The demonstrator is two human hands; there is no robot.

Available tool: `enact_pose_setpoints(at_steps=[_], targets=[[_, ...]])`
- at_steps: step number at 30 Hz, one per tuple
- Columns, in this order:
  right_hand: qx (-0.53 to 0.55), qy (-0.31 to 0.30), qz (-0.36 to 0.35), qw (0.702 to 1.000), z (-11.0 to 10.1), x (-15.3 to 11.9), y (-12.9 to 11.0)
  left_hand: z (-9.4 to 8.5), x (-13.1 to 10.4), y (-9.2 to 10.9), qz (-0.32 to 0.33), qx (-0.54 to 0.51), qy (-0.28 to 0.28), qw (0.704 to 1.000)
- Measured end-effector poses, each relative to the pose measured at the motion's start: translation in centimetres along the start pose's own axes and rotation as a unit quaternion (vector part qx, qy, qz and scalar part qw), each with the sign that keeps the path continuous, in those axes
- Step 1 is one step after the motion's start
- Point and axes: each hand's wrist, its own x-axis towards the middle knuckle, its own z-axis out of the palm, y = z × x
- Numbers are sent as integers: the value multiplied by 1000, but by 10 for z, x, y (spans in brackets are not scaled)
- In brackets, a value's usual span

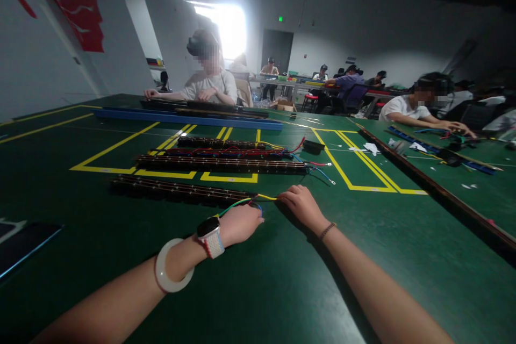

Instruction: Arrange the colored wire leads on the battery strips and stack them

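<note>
A long dark bar (pixel 181 190) with thin pale lines along its top lies across the table in front of me. Yellow, green and blue wires come out of its right end. In my right hand (pixel 300 205), the fingertips pinch the free end of the yellow wire (pixel 266 196). My left hand (pixel 241 224) is closed just below the bar's end, at the blue wire (pixel 258 206). What its fingers grip is hidden from me. The green wire (pixel 234 206) arches from the bar's end toward the left wrist, which wears a watch (pixel 208 227) and a pale bangle (pixel 161 269).
Beyond the bar lie another dark bar (pixel 221 164) with ring-ended wires, red-wired strips (pixel 226 152) and a small black block (pixel 313 147). A long brown rail (pixel 427 185) runs along the right. Co-workers sit opposite (pixel 209 83) and at right (pixel 411 107). Yellow tape (pixel 363 188) marks the green tabletop.
</note>
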Motion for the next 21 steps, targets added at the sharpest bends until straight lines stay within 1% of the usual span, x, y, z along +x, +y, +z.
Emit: enact_pose_setpoints(at_steps=[2,4,5,8,9,10,11,13,15,17,19,21], targets=[[3,-2,-1,1000,-1,0,-1,1,-7,2,4,10,36,999],[8,-3,-2,1000,-2,0,-2,-4,-16,3,6,39,62,997],[9,-4,-2,1000,-2,-1,-2,-10,-21,4,2,60,77,995],[8,-5,-1,1000,-2,-1,-2,-29,-36,0,-25,133,158,978],[8,-6,-1,1000,-2,-1,-2,-35,-40,-2,-41,164,166,972],[9,-7,-3,1000,-1,0,-2,-41,-43,-5,-56,189,159,967],[11,-9,-5,1000,-1,0,-1,-45,-45,-9,-67,204,141,967],[17,-12,-10,1000,1,0,-1,-48,-46,-15,-83,178,69,978],[26,-15,-12,999,2,0,-1,-46,-42,-20,-92,89,-9,992],[41,-19,-8,999,2,0,-2,-39,-34,-21,-95,-22,-57,994],[64,-28,5,998,1,-1,-3,-28,-25,-18,-98,-124,-92,983],[96,-44,25,994,-2,-1,-5,-16,-15,-12,-92,-204,-127,966]])
